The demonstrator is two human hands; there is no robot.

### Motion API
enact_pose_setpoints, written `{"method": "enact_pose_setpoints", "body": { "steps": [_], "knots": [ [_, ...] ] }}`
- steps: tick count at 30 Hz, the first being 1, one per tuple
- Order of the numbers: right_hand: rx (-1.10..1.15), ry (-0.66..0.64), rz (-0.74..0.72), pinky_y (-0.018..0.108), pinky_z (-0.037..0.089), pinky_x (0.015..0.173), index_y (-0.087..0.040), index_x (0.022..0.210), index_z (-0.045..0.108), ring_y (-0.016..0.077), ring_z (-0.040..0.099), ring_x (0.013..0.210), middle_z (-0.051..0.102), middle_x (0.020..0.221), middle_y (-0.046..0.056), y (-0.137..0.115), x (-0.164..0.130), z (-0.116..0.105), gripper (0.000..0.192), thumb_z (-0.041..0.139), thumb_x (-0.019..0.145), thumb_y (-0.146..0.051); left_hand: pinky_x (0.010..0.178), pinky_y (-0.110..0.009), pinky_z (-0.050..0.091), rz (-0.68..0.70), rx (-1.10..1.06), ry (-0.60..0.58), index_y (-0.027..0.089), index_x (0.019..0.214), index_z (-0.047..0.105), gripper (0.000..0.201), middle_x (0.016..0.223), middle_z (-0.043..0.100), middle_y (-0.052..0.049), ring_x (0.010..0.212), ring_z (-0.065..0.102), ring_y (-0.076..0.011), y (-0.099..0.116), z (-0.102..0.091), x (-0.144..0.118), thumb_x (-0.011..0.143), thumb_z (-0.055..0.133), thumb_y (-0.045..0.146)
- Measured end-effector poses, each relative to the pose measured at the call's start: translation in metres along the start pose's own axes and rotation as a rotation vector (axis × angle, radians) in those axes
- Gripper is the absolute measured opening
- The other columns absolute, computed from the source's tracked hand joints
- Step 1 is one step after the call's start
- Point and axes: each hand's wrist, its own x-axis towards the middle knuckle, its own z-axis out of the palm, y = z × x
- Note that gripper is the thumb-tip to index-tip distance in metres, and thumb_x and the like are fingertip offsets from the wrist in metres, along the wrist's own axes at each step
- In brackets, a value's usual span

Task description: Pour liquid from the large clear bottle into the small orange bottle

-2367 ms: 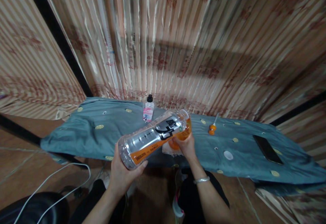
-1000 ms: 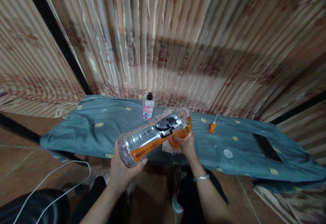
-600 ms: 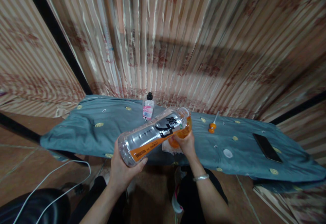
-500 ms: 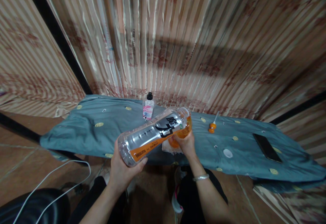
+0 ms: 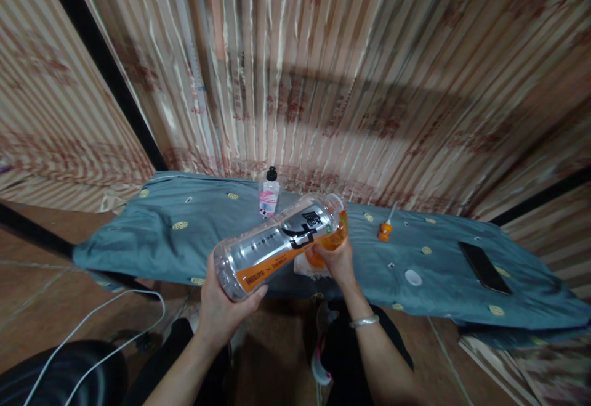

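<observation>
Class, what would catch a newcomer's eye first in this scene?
A big clear bottle with an orange label, tipped neck-down at centre, left hand gripping its base, right hand at its neck. Behind, a small bottle stands on the blue-grey cloth; a dark phone lies far right.

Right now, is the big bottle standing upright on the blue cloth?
No, the big bottle is tipped nearly sideways in the air, held by the left hand and right hand.

Dim warm light, soft blur, bowed wide-angle edges.

left hand (image 5: 225, 313) cupped palm-up, right hand (image 5: 338, 260) fingers curled, forearms raised
</observation>
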Motion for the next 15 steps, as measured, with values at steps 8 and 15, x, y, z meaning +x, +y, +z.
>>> {"method": "enact_pose_setpoints", "body": {
  "steps": [8,15],
  "knots": [
    [0.033,-0.004,-0.023,0.036,0.059,0.078,-0.019,0.113,0.059,0.0265,0.074,0.088,0.077,0.101,0.009,0.002,0.000,0.001,0.061,0.083,0.061,-0.040,0.099,-0.048,0.055,0.122,0.085,-0.114,0.011,0.140,0.040,0.086,0.130,0.064,-0.020,0.117,0.068,-0.0323,-0.027,-0.010,0.005,0.073,0.081,0.047],
    [0.036,-0.005,-0.016,0.038,0.060,0.078,-0.020,0.111,0.061,0.0276,0.075,0.087,0.077,0.099,0.008,0.003,0.000,0.000,0.059,0.084,0.060,-0.041,0.098,-0.048,0.056,0.139,0.092,-0.094,0.013,0.140,0.043,0.083,0.131,0.065,-0.019,0.118,0.068,-0.0336,-0.023,-0.009,0.005,0.073,0.080,0.046]
  ]
}}
